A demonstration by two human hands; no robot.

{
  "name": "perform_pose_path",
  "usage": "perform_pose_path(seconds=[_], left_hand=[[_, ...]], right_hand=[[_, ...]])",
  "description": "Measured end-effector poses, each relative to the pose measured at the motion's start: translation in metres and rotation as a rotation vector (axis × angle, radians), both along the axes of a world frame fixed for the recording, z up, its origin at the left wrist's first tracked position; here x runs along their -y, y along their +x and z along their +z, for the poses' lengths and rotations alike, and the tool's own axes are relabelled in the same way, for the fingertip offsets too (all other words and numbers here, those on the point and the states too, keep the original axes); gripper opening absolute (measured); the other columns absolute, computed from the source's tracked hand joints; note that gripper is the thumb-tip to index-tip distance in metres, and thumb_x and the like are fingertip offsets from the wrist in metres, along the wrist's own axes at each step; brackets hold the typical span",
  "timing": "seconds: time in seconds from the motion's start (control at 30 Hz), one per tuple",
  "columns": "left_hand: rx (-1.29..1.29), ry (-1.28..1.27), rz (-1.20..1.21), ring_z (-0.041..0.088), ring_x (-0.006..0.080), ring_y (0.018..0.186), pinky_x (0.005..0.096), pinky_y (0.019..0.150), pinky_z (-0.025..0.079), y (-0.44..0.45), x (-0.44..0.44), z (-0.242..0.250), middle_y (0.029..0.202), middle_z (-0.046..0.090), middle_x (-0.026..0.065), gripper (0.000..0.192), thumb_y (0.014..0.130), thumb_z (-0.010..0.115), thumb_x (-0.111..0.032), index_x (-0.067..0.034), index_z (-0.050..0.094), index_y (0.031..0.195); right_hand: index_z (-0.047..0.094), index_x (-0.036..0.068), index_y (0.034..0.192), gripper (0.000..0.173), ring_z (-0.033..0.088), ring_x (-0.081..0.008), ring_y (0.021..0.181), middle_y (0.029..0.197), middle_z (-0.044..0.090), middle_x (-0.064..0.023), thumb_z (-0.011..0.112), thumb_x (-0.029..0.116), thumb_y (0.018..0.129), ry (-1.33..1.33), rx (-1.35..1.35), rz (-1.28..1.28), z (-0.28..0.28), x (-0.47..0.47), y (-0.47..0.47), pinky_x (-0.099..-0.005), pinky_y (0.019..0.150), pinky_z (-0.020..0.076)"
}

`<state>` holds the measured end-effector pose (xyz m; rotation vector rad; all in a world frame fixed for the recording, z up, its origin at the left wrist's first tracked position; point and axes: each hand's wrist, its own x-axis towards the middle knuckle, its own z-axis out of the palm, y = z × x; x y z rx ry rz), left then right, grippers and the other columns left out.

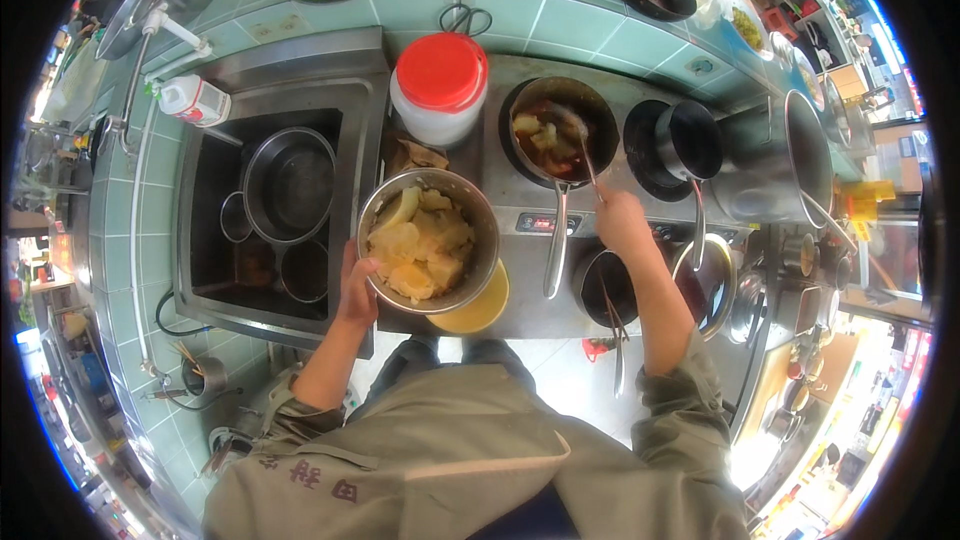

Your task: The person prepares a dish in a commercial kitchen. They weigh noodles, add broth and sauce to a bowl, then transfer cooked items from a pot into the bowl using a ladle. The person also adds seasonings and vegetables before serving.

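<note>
My left hand (360, 289) grips the rim of a steel bowl (491, 240), tilted a little toward me and filled with pale yellow chunks of food (420, 247). A yellow container (480, 307) shows partly beneath the bowl. In my right hand (622, 221) is the handle of a metal spoon or ladle (587, 154), its head down in a saucepan (564, 90). That pan sits on a round burner and holds reddish-brown liquid with pale pieces in it. Its long steel handle (556, 247) points toward me, and neither hand touches it.
A white jar with a red lid (442, 82) stands behind the bowl. To the left is a sink (352, 135) containing a steel basin (289, 184). On the right are a small saucepan (690, 139), a tall stockpot (772, 157) and a dark pot (606, 289) with chopsticks across it.
</note>
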<state>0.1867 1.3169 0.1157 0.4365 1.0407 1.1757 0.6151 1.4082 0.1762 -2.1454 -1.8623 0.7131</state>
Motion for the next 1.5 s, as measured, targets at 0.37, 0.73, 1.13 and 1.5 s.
perform_pose_path(seconds=[0.37,0.73,1.13,1.5], left_hand=[[-0.056,-0.002,-0.02,0.051,0.0308,0.138,0.0421,0.116,0.043,0.004,0.007,0.011,0.149,0.048,0.016,0.073,0.084,0.057,-0.022,-0.005,0.037,0.152],[-0.047,0.006,0.031,0.055,0.0324,0.132,0.0423,0.109,0.05,0.007,0.019,0.008,0.142,0.051,0.0191,0.066,0.086,0.057,-0.017,-0.004,0.038,0.148],[-0.11,-0.007,0.061,0.052,0.0301,0.134,0.0406,0.113,0.044,0.016,0.029,0.012,0.144,0.051,0.0177,0.068,0.085,0.058,-0.02,-0.005,0.039,0.149],[-0.112,0.014,0.077,0.052,0.0304,0.134,0.0404,0.114,0.043,0.021,0.03,0.02,0.143,0.051,0.018,0.068,0.085,0.058,-0.021,-0.004,0.039,0.148]], right_hand=[[0.063,0.005,0.132,0.037,0.068,-0.044,0.09,0.094,0.069,-0.0283,0.056,0.01,0.096,-0.107,0.161,0.141,0.017,0.018,-0.02,-0.0502,0.08,0.0534],[0.057,0.003,0.134,0.043,0.069,-0.0447,0.089,0.089,0.07,-0.025,0.054,0.004,0.091,-0.121,0.273,0.158,0.064,0.026,0.016,-0.054,0.08,0.0546],[0.061,0.001,0.134,0.038,0.068,-0.0302,0.08,0.083,0.067,-0.0215,0.058,0.011,0.097,-0.267,-0.421,-0.209,0.008,0.005,0.044,-0.0416,0.073,0.054],[0.065,0.003,0.131,0.039,0.063,-0.0487,0.102,0.107,0.07,-0.0269,0.055,0.007,0.094,-0.122,0.119,0.102,0.019,0.012,0.048,-0.0527,0.089,0.0523]])
